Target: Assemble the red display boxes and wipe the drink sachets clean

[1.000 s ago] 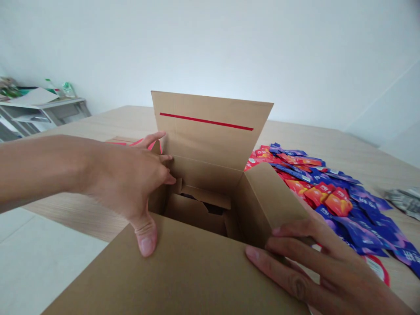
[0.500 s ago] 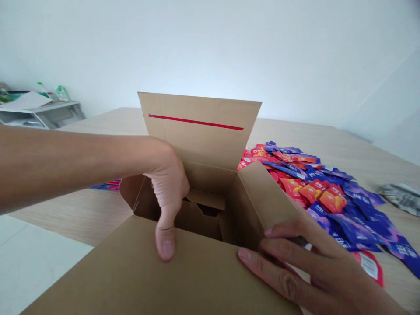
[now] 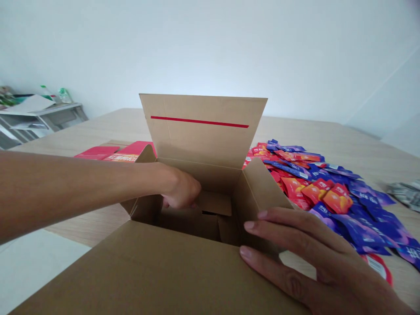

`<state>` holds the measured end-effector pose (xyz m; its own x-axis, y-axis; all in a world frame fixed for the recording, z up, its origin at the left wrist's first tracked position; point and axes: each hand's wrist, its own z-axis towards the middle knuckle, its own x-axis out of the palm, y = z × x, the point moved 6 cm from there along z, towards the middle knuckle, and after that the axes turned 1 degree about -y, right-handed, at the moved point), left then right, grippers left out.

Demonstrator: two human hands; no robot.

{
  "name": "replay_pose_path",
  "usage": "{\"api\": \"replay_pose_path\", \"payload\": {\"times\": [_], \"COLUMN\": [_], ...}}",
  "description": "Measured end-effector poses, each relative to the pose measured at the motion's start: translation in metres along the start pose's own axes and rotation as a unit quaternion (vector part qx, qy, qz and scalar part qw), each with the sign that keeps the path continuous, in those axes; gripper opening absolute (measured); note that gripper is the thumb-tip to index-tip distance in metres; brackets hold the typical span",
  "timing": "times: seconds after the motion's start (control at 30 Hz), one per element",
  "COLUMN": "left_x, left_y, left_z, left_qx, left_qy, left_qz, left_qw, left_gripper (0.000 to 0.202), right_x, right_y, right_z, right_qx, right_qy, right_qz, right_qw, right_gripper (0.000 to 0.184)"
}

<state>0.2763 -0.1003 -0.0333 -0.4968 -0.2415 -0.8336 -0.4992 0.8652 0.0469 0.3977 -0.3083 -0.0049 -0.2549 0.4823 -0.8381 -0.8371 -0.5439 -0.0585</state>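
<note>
On the near part of the bench point(image 3: 295, 124), the cardboard box point(image 3: 157, 267) stands open, with the left hand point(image 3: 183, 190) down inside, its fingers too hidden to tell whether they grip anything, and the right hand point(image 3: 318, 258) spread loosely at the near right corner. The box looks light and slippery-smooth, probably stiff along its folds but bendy at the flaps, so steadying it by its corners seems best.
</note>
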Motion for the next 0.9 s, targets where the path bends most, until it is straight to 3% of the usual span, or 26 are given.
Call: {"api": "replay_pose_path", "payload": {"times": [0.1, 0.27, 0.4, 0.6, 0.7, 0.8, 0.9], "left_x": [0.014, 0.012, 0.006, 0.027, 0.035, 0.04, 0.043], "left_y": [0.001, -0.013, -0.02, -0.025, -0.026, -0.029, -0.034], "left_z": [0.018, 0.034, 0.039, 0.053, 0.064, 0.069, 0.068], "left_qx": [-0.011, 0.029, -0.009, 0.011, 0.029, 0.048, 0.061], "left_qy": [0.057, 0.046, 0.017, 0.037, 0.041, 0.038, -0.004], "left_qz": [0.013, 0.069, 0.107, 0.122, 0.118, 0.111, 0.091], "left_qw": [0.998, 0.996, 0.994, 0.992, 0.992, 0.992, 0.994], "left_gripper": [0.03, 0.017, 0.033, 0.014, 0.026, 0.027, 0.028], "right_x": [0.001, 0.0, 0.001, 0.004, 0.004, 0.005, 0.002], "right_y": [-0.001, -0.003, -0.004, -0.007, -0.008, -0.008, -0.013], "right_z": [0.002, 0.002, 0.0, 0.004, 0.004, -0.001, -0.006], "right_qx": [0.016, 0.022, 0.023, 0.017, 0.006, -0.004, 0.022], "right_qy": [-0.01, -0.05, -0.054, -0.06, -0.068, -0.028, -0.031], "right_qz": [0.006, 0.043, 0.036, 0.059, 0.081, 0.1, 0.135], "right_qw": [1.0, 0.998, 0.998, 0.996, 0.994, 0.995, 0.99], "right_gripper": [0.042, 0.038, 0.045, 0.053, 0.058, 0.063, 0.07]}}
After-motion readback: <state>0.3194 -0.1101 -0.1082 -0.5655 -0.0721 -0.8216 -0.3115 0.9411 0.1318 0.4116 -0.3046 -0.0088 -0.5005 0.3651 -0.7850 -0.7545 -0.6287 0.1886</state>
